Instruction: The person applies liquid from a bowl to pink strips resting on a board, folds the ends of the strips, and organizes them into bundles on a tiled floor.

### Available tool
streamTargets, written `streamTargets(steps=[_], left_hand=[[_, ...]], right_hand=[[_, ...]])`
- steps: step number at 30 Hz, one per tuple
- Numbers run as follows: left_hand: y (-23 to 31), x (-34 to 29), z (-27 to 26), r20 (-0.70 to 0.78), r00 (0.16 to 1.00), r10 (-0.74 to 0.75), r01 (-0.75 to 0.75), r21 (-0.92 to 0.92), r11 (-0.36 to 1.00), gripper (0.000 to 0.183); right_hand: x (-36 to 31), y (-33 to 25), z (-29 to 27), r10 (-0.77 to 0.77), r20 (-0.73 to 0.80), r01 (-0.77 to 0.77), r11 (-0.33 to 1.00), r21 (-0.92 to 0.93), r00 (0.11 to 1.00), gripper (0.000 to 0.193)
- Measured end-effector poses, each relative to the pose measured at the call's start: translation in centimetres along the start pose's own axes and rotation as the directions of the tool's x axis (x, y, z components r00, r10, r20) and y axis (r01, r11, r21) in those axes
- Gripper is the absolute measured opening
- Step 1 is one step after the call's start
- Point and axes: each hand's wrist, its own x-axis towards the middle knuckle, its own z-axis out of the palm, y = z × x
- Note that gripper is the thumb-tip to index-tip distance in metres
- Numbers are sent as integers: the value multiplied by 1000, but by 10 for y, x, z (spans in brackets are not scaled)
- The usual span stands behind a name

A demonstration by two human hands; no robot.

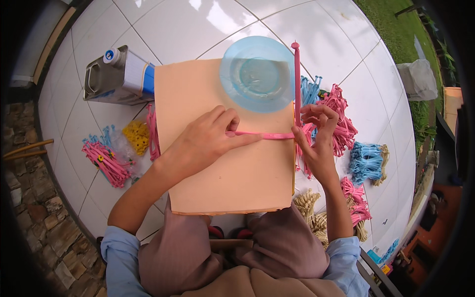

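On my lap rests a flat peach-coloured board (227, 173). My left hand (208, 136) lies over its middle, fingers curled, pinching one end of a narrow pink strip (269, 135). The strip stretches level to the board's right edge, where the thumb of my right hand (319, 136) presses at it with the fingers bent. From that same spot a pink length with a knobbed tip (297, 74) points away from me along the board's edge. Whether the two lengths are one piece, I cannot tell. A clear blue plastic dish (257, 74) sits on the board's far right corner.
Left of the board stand a rectangular metal can (121, 76), a yellow clump (136, 137) and a pink bundle (111, 163). To the right lie pink bundles (341, 121), blue bundles (366, 162) and beige bundles (308, 204) on white floor tiles (198, 29).
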Motion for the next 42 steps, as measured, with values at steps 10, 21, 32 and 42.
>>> streamTargets(steps=[10,21,32,42], left_hand=[[27,-10,4,-166,985,-54,26,-164,986,21],[85,-50,-115,-670,466,578,-98,610,787,52],[105,-64,-166,-11,747,665,-407,783,471,14],[109,-88,-187,-631,774,45,118,213,970,19]], right_hand=[[-46,-6,-4,156,-217,-45,896,441,964,46],[-7,-220,-62,-172,40,135,880,455,984,67],[29,-258,20,-123,136,19,805,593,983,65],[-41,-187,-8,-282,495,-17,856,516,822,70]])
